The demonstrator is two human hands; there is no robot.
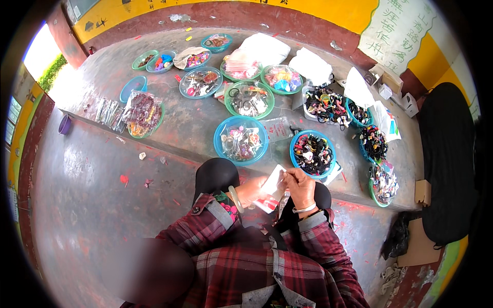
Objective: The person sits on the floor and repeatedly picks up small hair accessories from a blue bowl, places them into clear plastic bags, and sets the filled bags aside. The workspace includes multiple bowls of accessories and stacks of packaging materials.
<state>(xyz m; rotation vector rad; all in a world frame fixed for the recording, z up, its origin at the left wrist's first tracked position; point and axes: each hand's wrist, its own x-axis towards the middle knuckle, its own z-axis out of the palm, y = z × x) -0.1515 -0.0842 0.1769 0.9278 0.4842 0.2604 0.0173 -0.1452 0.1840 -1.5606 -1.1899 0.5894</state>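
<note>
Nearest me, my left hand (250, 191) and right hand (299, 188) meet over my lap, both pinched closed on a small white card packet (272, 187) with a red lower edge; the left grips it from below, the right holds its top. I cannot tell what is inside it.

Just beyond, at twelve o'clock, sits a blue basin (241, 139) of clear-bagged trinkets, and at one o'clock another blue basin (312, 153) piled with dark hair ties. Judging by the full basins, the sorting or bagging looks well along, though this packet is not yet set down and the loose bags (105, 110) at ten o'clock remain unsorted.

Farther out, green basins (249, 99) and more blue ones spread across the raised grey concrete bench (179, 128), with white sacks (264, 49) and small cardboard boxes (390, 82) at one to two o'clock. The floor is stained concrete; the wall behind is yellow above a dark red band.
</note>
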